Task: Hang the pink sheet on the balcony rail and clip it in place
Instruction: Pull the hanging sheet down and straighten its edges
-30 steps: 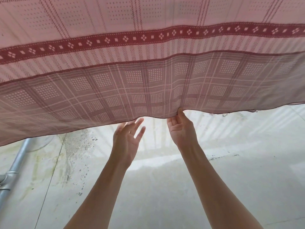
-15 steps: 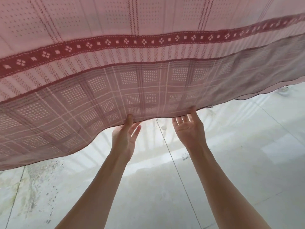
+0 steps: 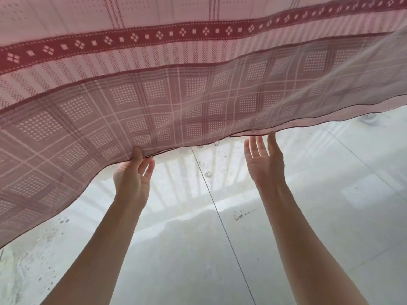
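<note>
Left hand [image 3: 132, 177] pinching lower hem of pink sheet [image 3: 198, 95], right hand [image 3: 265, 160] open-fingered just under hem, pale tiled floor [image 3: 308, 216] below

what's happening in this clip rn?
A person is handling a pink sheet that hangs in front of them, working along its lower hem. The left hand pinches the hem, thumb in front. The right hand is open, fingers straight, fingertips just at the hem with no grip on it. No clips or rail show in this view; tiled floor lies below.
</note>
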The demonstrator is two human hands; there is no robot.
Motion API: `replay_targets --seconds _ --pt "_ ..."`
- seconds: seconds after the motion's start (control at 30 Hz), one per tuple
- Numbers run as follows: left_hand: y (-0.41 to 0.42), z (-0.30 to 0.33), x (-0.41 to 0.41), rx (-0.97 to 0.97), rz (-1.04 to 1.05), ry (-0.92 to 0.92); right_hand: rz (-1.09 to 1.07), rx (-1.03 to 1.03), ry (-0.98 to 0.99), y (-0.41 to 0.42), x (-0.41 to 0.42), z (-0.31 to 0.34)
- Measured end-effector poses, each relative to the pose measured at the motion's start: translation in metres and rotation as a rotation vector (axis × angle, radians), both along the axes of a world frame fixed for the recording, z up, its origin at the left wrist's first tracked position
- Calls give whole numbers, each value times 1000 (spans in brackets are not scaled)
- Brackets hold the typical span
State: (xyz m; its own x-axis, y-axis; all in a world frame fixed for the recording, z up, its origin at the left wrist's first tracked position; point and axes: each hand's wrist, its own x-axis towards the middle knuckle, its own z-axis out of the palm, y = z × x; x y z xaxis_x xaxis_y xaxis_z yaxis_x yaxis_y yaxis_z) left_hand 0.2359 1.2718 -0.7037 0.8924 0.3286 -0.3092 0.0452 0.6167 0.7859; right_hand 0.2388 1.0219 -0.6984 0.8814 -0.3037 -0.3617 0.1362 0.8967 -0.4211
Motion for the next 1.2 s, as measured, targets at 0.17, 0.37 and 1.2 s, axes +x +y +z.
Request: replay_targets --seconds 0.17,0.37,1.2 --pt "-2 3 3 -47 32 46 60 -83 31 -4 20 13" --pt "-12 28 -11 -173 64 254 130 -37 166 -13 10 53" --pt "-5 10 -26 -91 -1 133 44 -171 283 -20 -56 40"
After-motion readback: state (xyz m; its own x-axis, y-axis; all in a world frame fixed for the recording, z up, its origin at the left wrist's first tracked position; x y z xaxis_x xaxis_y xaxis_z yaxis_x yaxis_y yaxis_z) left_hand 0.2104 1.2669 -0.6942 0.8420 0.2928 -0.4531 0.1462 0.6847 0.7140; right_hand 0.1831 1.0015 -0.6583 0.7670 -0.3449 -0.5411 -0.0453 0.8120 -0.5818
